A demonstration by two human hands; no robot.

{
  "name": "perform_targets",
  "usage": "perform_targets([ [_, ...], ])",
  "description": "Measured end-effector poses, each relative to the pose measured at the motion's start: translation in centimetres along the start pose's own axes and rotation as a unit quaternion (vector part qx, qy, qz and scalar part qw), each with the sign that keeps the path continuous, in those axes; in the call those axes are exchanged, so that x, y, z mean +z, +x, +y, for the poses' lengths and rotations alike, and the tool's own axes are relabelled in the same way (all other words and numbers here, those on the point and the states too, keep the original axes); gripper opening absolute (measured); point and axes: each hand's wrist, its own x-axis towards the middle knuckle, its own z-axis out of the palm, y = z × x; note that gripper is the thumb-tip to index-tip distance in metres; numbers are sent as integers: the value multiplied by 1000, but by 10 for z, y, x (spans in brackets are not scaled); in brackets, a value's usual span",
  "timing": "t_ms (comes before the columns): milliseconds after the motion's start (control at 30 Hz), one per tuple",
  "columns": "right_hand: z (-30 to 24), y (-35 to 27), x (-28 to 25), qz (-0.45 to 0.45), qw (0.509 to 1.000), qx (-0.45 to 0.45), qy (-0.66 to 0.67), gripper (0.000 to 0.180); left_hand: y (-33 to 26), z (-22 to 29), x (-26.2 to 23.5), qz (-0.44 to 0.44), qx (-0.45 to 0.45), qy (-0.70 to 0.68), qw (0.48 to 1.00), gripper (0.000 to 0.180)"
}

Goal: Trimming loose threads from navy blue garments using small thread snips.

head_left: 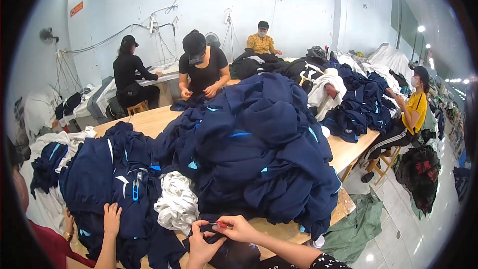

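Note:
Low in the middle, my left hand (pixel 203 246) is closed on a dark garment (pixel 234 255) that hangs below my hands. My right hand (pixel 238 229) meets it at the fingertips and pinches small red-handled thread snips (pixel 221 224), mostly covered by the fingers. Just beyond my hands lies a bundle of white fabric strips (pixel 177 203). A large heap of navy garments (pixel 264 154) with light blue trim rises ahead of me. Blue thread snips (pixel 135 190) rest on more navy garments (pixel 89 174) to the left.
At my left a person in a maroon top rests a hand (pixel 112 218) on navy cloth. Several other people sit or stand around the wooden table (pixel 149 120). More garments (pixel 356 97) are piled far right. Green cloth (pixel 356 229) lies on the tiled floor near the table's right edge.

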Motion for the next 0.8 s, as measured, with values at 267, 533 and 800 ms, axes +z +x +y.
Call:
perform_targets([
  [267,15,-5,0,4,998,-50,26,24,-4,-2,5,70,53,61,994,76],
  [533,-23,-9,-15,102,982,-108,119,20,-35,-10,23,97,37,118,988,47],
  [800,-26,-16,-17,131,988,-75,34,18,-10,30,-7,27,149,-12,988,44],
])
